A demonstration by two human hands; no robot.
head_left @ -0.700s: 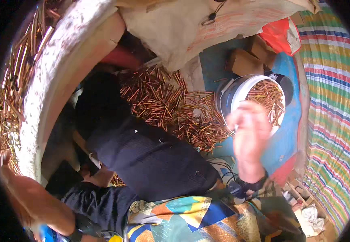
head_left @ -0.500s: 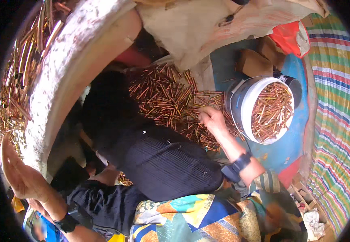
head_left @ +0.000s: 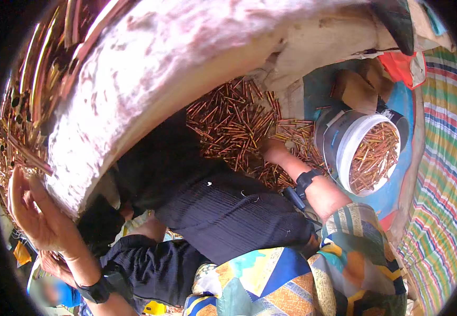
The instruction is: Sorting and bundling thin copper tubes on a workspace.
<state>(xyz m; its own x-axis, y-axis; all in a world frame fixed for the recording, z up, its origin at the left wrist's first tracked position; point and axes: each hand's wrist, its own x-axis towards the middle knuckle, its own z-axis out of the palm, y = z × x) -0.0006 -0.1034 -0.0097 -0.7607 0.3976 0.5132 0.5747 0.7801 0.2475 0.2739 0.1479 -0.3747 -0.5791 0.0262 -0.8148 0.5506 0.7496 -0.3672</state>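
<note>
My left hand point(head_left: 41, 216) is at the far left, fingers stretched up and partly apart, with nothing visible in it. It lies beside a thick, white, speckled curved edge point(head_left: 89, 121), close to long copper-coloured tubes point(head_left: 33, 79) beyond that edge. My right hand point(head_left: 274, 151) reaches down into a loose heap of short copper-coloured tubes point(head_left: 233, 118). Its fingertips are in shadow among the tubes, so a hold cannot be made out. Black bands circle both wrists. Right of this hand, a white bucket point(head_left: 347, 158) with a wire handle is tilted and full of the same short tubes.
Cardboard boxes point(head_left: 356, 90) and a red bag point(head_left: 403, 68) are behind the bucket, on a blue surface point(head_left: 312, 87). A striped sheet point(head_left: 449, 174) hangs at right. A black-clad knee point(head_left: 233, 210) and patterned cloth point(head_left: 270, 279) fill the front.
The view has shifted, and the white edge now covers more of the top. My right hand has sunk lower into the tubes. My left hand's fingers have spread slightly.
</note>
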